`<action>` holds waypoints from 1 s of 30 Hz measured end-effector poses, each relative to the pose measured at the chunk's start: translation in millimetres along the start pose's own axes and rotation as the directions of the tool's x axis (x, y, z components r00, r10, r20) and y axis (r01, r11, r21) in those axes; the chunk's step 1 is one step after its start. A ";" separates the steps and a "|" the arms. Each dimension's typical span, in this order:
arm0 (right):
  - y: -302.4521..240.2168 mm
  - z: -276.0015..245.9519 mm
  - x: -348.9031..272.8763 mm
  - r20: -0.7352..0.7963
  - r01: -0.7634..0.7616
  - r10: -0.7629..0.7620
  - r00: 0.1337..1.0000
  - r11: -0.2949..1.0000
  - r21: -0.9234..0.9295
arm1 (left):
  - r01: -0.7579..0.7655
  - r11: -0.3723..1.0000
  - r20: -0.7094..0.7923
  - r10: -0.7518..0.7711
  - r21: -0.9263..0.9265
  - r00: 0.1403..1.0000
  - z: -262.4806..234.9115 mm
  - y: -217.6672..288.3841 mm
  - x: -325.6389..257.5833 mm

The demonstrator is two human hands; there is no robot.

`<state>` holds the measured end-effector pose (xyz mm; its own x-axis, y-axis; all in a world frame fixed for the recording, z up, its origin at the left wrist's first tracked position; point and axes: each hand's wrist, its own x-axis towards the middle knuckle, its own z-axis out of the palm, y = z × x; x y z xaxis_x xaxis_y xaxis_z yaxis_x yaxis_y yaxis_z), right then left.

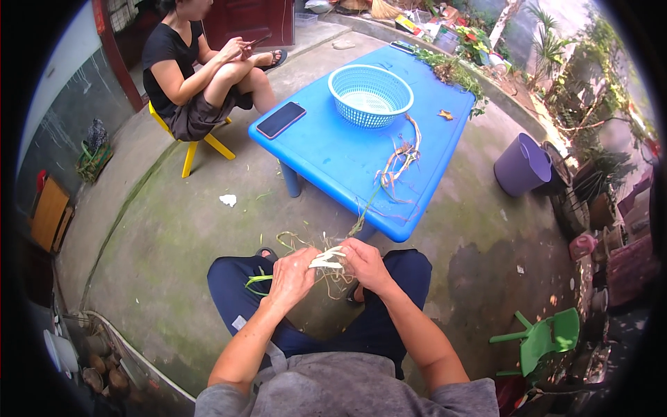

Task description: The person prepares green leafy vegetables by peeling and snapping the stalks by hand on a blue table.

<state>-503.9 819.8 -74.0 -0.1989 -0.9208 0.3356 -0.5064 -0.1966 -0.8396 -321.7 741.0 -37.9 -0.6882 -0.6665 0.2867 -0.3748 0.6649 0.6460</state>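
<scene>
In front of my knees, both hands are at a small bunch of white-stemmed spring onions (328,258). My left hand (290,275) is closed around the bunch, and green leaf ends stick out on its left side. On the other side my right hand (365,263) pinches the stems with bent fingers. Thin stringy roots and dry strands hang under the hands. Exactly what lies between the right fingertips is partly hidden. Beyond the hands, dry stalks with roots (399,163) lie on the blue table (313,156), near a light-blue plastic basket (372,97).
A phone (281,120) lies on the table's left corner; leafy greens (451,73) lie at the far right. A seated person (198,76) holds a phone at the upper left. A purple bucket (521,167) and a green chair (549,340) stand at right. Scraps lie on the floor.
</scene>
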 end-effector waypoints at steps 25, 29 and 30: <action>-26.6 29.0 5.9 0.358 -0.320 0.255 0.898 0.938 0.133 | 0.335 0.030 0.250 -0.605 -0.942 0.756 -14.6 -25.7 20.9; -27.3 30.5 5.8 0.444 -0.542 0.378 0.813 0.771 0.336 | 0.404 0.091 0.283 -0.576 -0.910 0.767 -16.3 -9.0 21.5; -25.4 29.8 4.7 0.442 -0.541 0.379 0.813 0.771 0.335 | 0.446 0.131 0.306 -0.560 -0.885 0.770 -17.4 -3.5 20.7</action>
<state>-467.0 810.4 -63.9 0.0177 -0.9721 -0.2340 -0.0020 0.2340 -0.9722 -323.9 719.0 -21.9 -0.5100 -0.7825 -0.3572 0.1938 -0.5091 0.8386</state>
